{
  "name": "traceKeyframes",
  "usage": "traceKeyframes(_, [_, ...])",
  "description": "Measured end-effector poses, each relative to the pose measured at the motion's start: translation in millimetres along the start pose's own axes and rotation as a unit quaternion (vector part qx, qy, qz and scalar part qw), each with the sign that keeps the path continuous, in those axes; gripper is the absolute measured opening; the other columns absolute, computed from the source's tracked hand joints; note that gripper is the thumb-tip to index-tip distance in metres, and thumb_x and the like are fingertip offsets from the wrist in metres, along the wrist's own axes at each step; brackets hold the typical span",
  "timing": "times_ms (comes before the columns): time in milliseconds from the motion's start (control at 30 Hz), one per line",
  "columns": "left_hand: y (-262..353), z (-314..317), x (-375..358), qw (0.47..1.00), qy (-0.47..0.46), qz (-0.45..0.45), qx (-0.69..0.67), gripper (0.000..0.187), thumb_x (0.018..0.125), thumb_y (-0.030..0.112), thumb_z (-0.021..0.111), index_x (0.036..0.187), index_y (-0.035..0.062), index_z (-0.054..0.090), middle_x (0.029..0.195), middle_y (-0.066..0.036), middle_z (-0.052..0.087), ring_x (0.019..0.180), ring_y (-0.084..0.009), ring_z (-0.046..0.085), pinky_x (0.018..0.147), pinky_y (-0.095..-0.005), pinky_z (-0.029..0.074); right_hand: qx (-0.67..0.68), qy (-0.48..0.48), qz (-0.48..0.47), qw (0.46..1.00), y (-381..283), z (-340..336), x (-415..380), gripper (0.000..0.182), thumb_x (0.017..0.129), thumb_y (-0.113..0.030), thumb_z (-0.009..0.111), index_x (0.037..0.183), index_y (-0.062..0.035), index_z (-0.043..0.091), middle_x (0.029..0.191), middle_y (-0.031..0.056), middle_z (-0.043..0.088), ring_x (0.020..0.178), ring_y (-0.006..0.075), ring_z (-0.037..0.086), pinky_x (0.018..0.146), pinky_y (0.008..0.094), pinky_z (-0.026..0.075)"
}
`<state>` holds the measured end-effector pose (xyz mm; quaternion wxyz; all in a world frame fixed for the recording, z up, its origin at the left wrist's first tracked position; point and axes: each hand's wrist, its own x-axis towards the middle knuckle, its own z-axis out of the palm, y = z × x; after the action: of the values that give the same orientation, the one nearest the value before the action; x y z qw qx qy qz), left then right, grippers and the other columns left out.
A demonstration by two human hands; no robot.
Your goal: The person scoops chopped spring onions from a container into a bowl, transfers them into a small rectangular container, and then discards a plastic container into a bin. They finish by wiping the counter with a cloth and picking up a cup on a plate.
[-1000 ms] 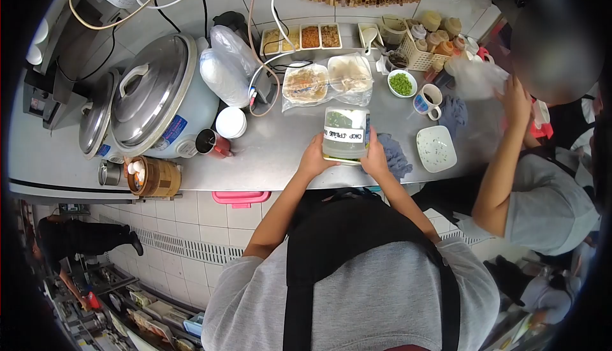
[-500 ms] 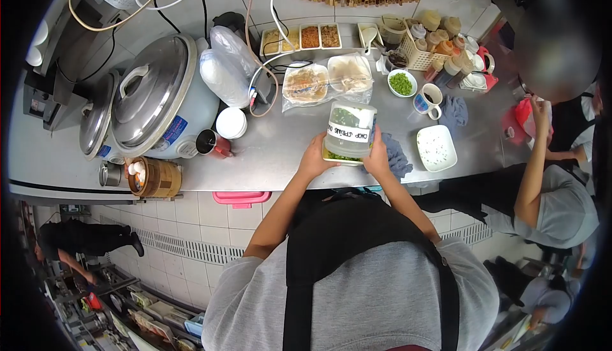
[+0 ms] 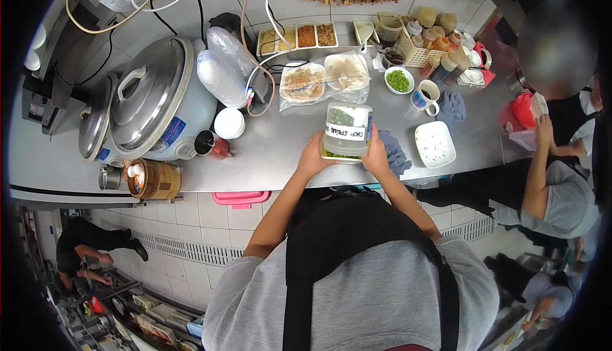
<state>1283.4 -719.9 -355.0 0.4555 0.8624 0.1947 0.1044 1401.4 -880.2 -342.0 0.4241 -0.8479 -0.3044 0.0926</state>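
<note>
A clear plastic tub [image 3: 346, 133] with a white handwritten label, "CHOP SPRING…", is between my hands at the counter's front edge. It sits over a shallow pale dish [image 3: 331, 157], and chopped green bits show where they meet. My left hand [image 3: 313, 156] is closed around the left side of the tub and dish. On the right side my right hand [image 3: 376, 153] grips the same pair. Beside that hand lies a crumpled grey-blue cloth [image 3: 396, 153]. The fingers under the dish are hidden.
A white bowl of chopped greens [image 3: 399, 82], a mug [image 3: 424, 96] and a square white dish [image 3: 436, 144] stand to the right. Plastic-covered trays [image 3: 302, 84] lie behind. Large lidded pots [image 3: 153, 89] and a bamboo steamer [image 3: 156, 180] fill the left. A co-worker [image 3: 558, 182] stands at right.
The tub and my hands hold nearly the same place; the tub looks slightly more upright. The co-worker at right has shifted, now holding a pale item near the red bag.
</note>
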Motion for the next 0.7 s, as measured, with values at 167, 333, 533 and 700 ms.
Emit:
traceKeyframes(167, [0.9, 0.4, -0.5, 1.000, 0.008, -0.001, 0.011, 0.093, 0.047, 0.021, 0.085, 0.122, -0.0045, 0.037, 0.118, -0.022, 0.049, 0.112, -0.0345, 0.047, 0.095, -0.0375, 0.039, -0.003, -0.008, 0.010, 1.000, -6.6, -3.1, -0.8, 0.073, 0.073, -0.008, 0.057, 0.135, -0.0011, 0.019, 0.112, 0.0303, 0.051, 0.102, 0.0440, 0.051, 0.085, 0.0458, 0.042])
traceKeyframes(333, [1.2, -1.3, 0.8, 1.000, 0.001, -0.003, 0.004, 0.092, 0.048, 0.020, 0.085, 0.123, -0.0039, 0.037, 0.118, -0.022, 0.049, 0.112, -0.0345, 0.047, 0.095, -0.0375, 0.039, 0.002, 0.009, -0.034, 0.999, 0.6, -0.4, -1.9, 0.074, 0.073, -0.008, 0.058, 0.136, -0.0023, 0.019, 0.113, 0.0302, 0.051, 0.101, 0.0448, 0.051, 0.085, 0.0459, 0.042])
traceKeyframes(533, [3.8, 0.3, -1.0, 1.000, 0.018, 0.002, 0.012, 0.090, 0.048, 0.017, 0.084, 0.123, 0.0005, 0.037, 0.118, -0.021, 0.049, 0.111, -0.0350, 0.048, 0.092, -0.0383, 0.041, 0.013, -0.005, 0.003, 1.000, -12.4, -7.1, -2.1, 0.074, 0.073, -0.008, 0.057, 0.136, -0.0032, 0.020, 0.114, 0.0307, 0.050, 0.102, 0.0449, 0.051, 0.085, 0.0458, 0.042])
traceKeyframes(700, [-1.5, 4.4, -0.8, 0.999, 0.023, 0.010, 0.019, 0.091, 0.047, 0.017, 0.084, 0.123, 0.0006, 0.037, 0.118, -0.021, 0.049, 0.111, -0.0353, 0.048, 0.092, -0.0386, 0.041, 0.008, -0.010, -0.032, 0.999, -5.1, -4.7, -3.5, 0.070, 0.075, -0.015, 0.058, 0.132, 0.0040, 0.023, 0.113, 0.0320, 0.050, 0.104, 0.0447, 0.050, 0.087, 0.0439, 0.041])
